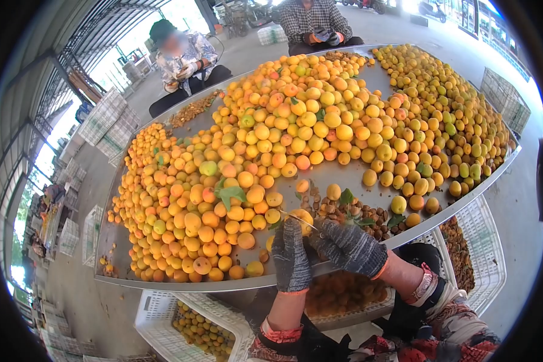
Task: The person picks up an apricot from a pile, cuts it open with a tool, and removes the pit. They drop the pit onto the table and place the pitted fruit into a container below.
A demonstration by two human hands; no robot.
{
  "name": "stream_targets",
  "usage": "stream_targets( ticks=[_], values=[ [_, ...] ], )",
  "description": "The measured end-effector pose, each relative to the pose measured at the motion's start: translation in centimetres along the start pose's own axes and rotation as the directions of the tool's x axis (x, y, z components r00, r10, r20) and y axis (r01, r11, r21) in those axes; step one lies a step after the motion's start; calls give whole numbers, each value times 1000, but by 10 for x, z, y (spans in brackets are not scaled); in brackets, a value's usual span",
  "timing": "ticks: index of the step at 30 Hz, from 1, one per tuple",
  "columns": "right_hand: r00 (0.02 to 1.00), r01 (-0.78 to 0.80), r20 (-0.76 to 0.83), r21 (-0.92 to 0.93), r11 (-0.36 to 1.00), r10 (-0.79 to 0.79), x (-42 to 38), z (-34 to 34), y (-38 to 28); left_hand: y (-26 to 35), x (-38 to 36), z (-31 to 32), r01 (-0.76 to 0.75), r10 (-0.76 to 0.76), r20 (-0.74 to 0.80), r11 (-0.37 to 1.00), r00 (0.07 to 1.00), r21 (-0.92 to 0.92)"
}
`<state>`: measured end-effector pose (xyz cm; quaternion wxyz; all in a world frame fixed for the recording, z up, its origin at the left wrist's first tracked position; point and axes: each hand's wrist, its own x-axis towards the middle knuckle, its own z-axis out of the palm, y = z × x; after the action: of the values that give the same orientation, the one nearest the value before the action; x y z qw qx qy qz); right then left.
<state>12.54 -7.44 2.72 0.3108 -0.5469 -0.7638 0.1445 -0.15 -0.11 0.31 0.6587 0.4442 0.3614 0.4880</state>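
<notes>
My left hand [291,256], in a dark grey knitted glove, is closed on an orange apricot [303,218] at the near edge of the metal table [338,175]. My right hand [351,248], gloved the same way, is closed just to the right of that apricot. A thin, pale metal strip [301,221] crosses the fruit and runs toward the right fingers; its exact kind is too small to tell. Brown apricot pits [368,217] lie just beyond my right hand. A large heap of apricots [308,114] spreads over the table, with a green leaf [230,193] among them.
White plastic crates stand below the near edge: one holding apricots [205,329] at left, another with brown pieces [458,253] at right. Across the table sit two people [187,60], [314,27]. Stacked crates [105,123] stand at left, more [504,99] at right.
</notes>
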Motion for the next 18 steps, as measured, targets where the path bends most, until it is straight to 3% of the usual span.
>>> stream_targets(
  ticks=[2,6,7,8,12,14,16,18],
  values=[
    [982,-186,4,148,971,188,3,3,-5,2,-2,1,-8,8,5,999,1000,40],
    [990,-108,-46,363,925,134,10,11,5,10,-6,1,-109,109,2,991,994,78],
    [970,166,-162,-88,982,-179,8,18,20,10,-5,-1,-140,138,37,987,990,80],
    [862,362,-122,-533,765,-492,5,22,30,10,-5,-2,-140,137,35,987,990,80],
    [846,339,-207,-503,795,-491,-3,20,40,22,-10,3,-155,146,84,982,986,111],
    [850,420,-68,-508,752,-522,2,3,36,24,-11,3,-170,158,92,975,983,140],
    [854,427,-20,-543,723,-519,4,4,40,22,-8,0,-21,13,54,990,998,143],
    [859,430,22,-574,697,-512,9,-1,32,24,-9,6,-109,99,67,979,993,174]
  ],
)
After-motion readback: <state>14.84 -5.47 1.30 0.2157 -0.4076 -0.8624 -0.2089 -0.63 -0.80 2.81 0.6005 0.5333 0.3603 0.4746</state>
